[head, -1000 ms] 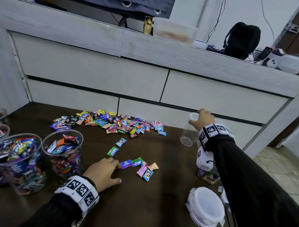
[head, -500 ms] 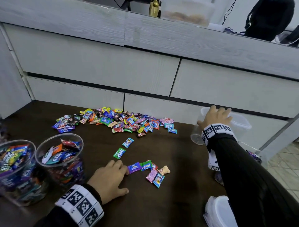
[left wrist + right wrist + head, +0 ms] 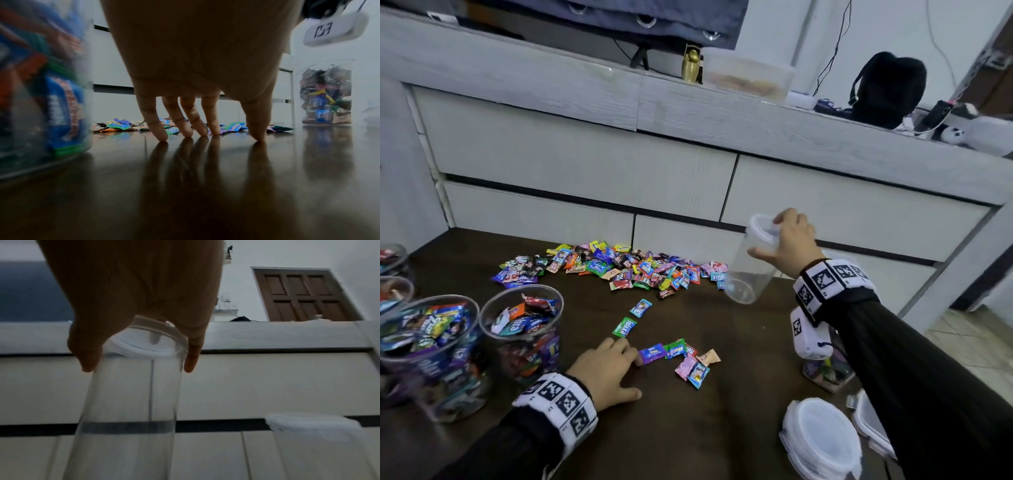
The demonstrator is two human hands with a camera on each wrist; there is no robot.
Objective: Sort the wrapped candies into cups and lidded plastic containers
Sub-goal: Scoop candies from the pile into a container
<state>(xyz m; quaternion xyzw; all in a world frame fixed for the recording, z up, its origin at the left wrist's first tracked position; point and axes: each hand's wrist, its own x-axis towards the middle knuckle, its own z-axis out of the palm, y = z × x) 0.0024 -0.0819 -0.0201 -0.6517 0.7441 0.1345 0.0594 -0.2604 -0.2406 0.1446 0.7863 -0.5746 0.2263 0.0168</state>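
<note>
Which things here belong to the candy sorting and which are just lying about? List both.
Job:
- candy pile
- loose candies by the left hand, fingertips on the table
- empty lidded container gripped by the right hand
- filled cups
- stacked lids

Lying about:
- black backpack
- gold figurine
- tub on the cabinet

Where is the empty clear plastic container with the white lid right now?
In the head view, right of centre: the right hand grips the clear lidded container by its top, tilted, just right of the candy pile.
</note>
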